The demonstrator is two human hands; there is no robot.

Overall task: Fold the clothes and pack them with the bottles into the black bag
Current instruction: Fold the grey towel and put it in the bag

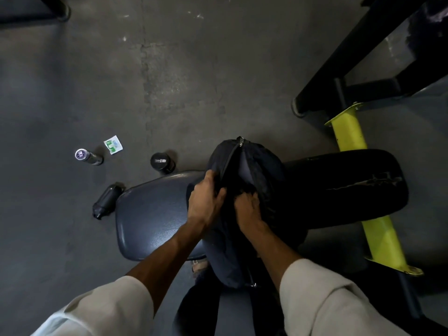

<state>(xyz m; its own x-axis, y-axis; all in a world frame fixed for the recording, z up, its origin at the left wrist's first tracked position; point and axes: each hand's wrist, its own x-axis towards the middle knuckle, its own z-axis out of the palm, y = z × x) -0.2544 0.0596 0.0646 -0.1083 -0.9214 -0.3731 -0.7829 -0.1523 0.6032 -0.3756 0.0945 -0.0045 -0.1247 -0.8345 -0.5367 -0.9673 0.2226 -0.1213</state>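
The black bag (252,166) stands on the dark padded seat (150,214) with its zip open. My left hand (206,197) grips the left edge of the bag's opening. My right hand (247,207) reaches into the opening, its fingers curled into dark cloth (244,190) inside; the fingertips are hidden. On the floor to the left are three bottles: a black one lying on its side (106,201), a black one standing (162,162), and a slim can with a purple top (87,156).
A small green and white sachet (113,144) lies on the grey floor near the can. A yellow post (363,185) and black machine frame (358,69) stand at the right. A dark padded roller (351,185) lies behind the bag.
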